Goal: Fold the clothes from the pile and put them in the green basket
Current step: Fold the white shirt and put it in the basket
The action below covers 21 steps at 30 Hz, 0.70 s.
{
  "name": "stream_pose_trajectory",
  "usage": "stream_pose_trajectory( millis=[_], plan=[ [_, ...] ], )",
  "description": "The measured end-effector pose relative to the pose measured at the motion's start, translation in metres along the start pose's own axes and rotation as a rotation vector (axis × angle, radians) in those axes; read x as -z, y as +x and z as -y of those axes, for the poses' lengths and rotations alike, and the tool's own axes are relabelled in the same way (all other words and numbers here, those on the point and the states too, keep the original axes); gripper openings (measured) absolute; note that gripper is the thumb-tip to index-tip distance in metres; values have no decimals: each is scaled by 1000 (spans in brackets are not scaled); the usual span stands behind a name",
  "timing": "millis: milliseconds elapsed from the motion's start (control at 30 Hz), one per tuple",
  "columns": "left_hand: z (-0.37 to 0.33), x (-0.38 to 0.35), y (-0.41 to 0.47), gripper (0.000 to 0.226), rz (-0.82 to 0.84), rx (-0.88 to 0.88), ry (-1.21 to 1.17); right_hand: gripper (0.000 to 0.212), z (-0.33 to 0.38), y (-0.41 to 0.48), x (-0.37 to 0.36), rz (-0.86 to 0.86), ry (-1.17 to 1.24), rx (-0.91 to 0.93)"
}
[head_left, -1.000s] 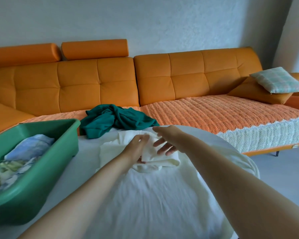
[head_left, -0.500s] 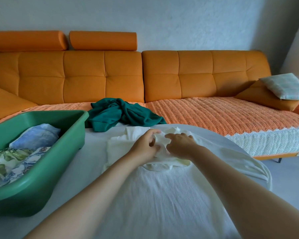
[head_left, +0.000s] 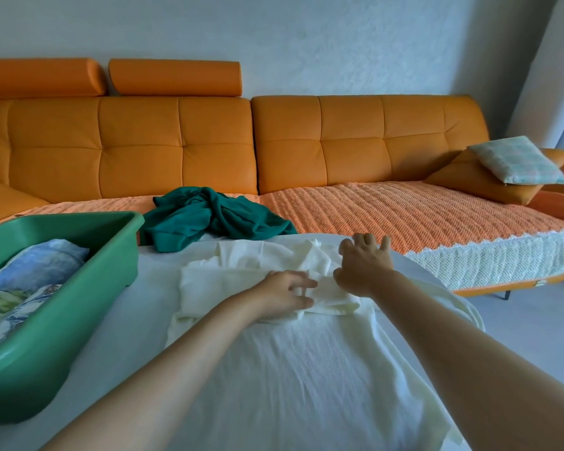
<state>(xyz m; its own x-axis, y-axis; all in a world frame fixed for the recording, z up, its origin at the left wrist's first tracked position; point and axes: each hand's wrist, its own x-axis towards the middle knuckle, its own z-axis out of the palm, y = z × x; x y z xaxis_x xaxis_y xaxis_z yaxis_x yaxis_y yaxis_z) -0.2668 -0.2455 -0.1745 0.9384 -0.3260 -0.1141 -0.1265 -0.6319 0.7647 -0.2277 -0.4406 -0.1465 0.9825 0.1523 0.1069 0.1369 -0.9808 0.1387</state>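
A cream-white garment lies spread over the table, its far part bunched into folds. My left hand rests on that bunched part, fingers curled onto the cloth. My right hand lies flat on the cloth just to the right, fingers spread. A dark green garment sits crumpled at the table's far edge. At the left stands the green basket, holding folded blue and leaf-patterned clothes.
An orange sofa with a woven orange cover runs behind the table. Two cushions lie at its right end. Grey floor shows to the right of the table.
My right hand has let go of the bunched cloth and opened flat, moving right and farther away. My left hand has slid nearer and stays on the folds.
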Motion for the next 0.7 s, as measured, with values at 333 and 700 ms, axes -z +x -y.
stream_pose_trajectory(
  millis=[333,700],
  plan=[
    [49,20,-31,69,-149,489,623,73,67,-21,-33,319,213,117],
    [106,86,-45,70,-122,555,648,71,126,-3,-34,226,381,278]
  ],
)
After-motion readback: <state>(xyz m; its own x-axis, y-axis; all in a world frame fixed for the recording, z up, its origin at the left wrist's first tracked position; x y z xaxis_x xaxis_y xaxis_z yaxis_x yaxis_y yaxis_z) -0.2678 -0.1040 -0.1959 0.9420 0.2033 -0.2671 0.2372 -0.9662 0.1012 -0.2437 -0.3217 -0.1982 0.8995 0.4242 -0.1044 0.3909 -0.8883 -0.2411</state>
